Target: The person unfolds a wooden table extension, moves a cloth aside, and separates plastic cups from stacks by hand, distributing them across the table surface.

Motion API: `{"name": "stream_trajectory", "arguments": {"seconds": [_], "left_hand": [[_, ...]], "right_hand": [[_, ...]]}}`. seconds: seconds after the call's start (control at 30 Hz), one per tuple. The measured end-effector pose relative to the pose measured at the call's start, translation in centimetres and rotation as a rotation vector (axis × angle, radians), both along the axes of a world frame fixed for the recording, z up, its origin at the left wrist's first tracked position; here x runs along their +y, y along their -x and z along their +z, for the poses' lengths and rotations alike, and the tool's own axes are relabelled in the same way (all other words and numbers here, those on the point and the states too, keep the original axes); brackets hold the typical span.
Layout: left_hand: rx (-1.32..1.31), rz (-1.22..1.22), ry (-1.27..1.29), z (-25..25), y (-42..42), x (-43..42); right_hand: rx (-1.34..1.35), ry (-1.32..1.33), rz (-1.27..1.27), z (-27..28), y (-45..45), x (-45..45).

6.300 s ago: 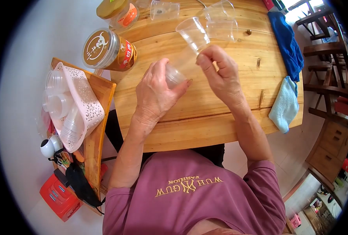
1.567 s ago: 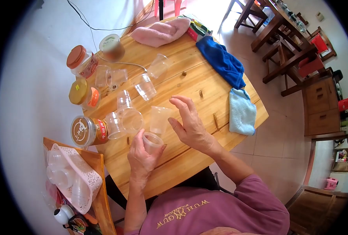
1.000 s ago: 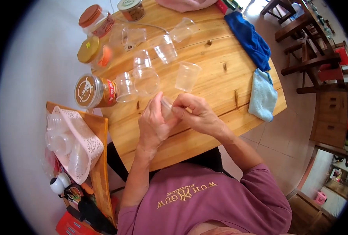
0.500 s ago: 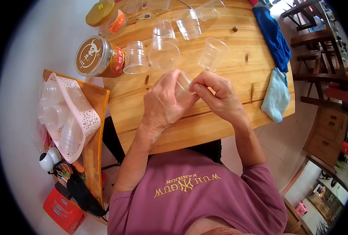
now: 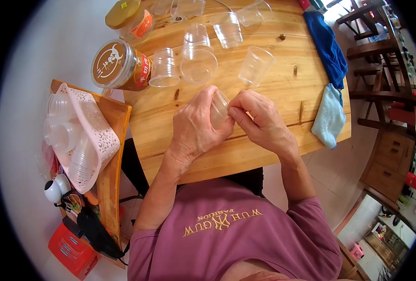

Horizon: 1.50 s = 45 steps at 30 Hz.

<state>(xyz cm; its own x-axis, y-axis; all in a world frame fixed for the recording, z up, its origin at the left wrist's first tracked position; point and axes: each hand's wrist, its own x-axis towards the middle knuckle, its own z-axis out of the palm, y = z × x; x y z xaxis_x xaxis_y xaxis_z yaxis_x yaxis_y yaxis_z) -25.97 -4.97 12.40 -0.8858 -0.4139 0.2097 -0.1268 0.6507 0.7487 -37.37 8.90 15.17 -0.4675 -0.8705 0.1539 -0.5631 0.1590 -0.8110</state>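
Observation:
My left hand (image 5: 196,124) is wrapped round a clear plastic cup (image 5: 218,111), which is partly hidden by the fingers and tilted above the table's near side. At the cup's right edge, the thumb and fingers of my right hand (image 5: 262,119) are pinched together on its rim. Whether it is one cup or several nested ones, I cannot tell. Beyond my hands a clear cup (image 5: 256,65) stands alone on the right, and another cup (image 5: 198,65) has its round mouth facing up. Further left, a ribbed cup (image 5: 164,69) is beside a jar.
Several more clear cups, including one cup (image 5: 227,30), are at the back of the wooden table (image 5: 273,98). Two lidded jars (image 5: 120,65) line its left edge. Blue cloths (image 5: 328,114) hang at the right. A pink basket (image 5: 100,138) of cups sits on a side shelf.
Both hands keep hold of the cup, with only a tiny shift of the right fingers along its rim. The whole view has moved slightly.

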Motion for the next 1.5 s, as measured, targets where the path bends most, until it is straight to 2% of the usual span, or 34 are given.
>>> {"name": "stream_trajectory", "arguments": {"seconds": [0.23,0.47,0.57,0.7,0.77,0.8,0.87,0.93,1.03,1.17,1.23,1.33,1.4,1.5], "left_hand": [[-0.074,-0.008,-0.042,0.6,0.1,0.2],[-0.208,0.04,-0.111,1.0,-0.6,-0.4],[-0.171,0.071,-0.053,0.6,-0.9,-0.3],[-0.168,0.056,-0.075,0.8,-1.0,-0.3],[-0.159,0.046,-0.073,0.6,-1.0,-0.3],[-0.132,0.031,-0.058,0.4,-1.0,-0.3],[-0.107,0.015,-0.046,0.1,-1.0,-0.2],[0.03,-0.005,0.03,-0.2,-0.8,0.0],[0.042,0.007,-0.007,-0.3,-0.8,0.0],[0.026,0.034,-0.036,-0.4,-0.8,0.0],[0.056,0.016,0.037,-0.8,-0.8,0.0],[0.018,0.022,-0.01,-0.9,-0.9,0.0],[-0.025,0.014,0.035,-0.9,-1.1,-0.1],[-0.059,-0.003,0.101,-1.3,-1.4,-0.3]], "right_hand": [[0.047,0.033,0.034,0.1,0.2,0.2],[0.101,0.082,-0.191,0.1,1.3,0.3],[0.283,0.242,-0.337,1.7,1.9,-0.9],[0.291,0.339,-0.41,1.8,1.6,-1.5],[0.197,0.188,-0.241,1.9,1.2,-0.5],[0.197,0.185,-0.242,1.6,1.0,-0.3],[-0.007,0.12,-0.01,0.8,0.3,-0.1],[-0.041,0.101,-0.004,0.4,-0.4,-0.4],[-0.122,0.016,-0.05,-0.2,-0.4,-0.3],[-0.2,0.029,-0.077,0.1,-0.3,-0.3],[-0.05,0.125,-0.221,0.2,0.0,-0.1],[-0.107,0.257,-0.408,-0.1,1.5,0.9],[-0.291,0.508,-0.482,0.7,2.0,0.8],[-0.254,0.602,-0.555,0.9,4.0,1.4]]}}
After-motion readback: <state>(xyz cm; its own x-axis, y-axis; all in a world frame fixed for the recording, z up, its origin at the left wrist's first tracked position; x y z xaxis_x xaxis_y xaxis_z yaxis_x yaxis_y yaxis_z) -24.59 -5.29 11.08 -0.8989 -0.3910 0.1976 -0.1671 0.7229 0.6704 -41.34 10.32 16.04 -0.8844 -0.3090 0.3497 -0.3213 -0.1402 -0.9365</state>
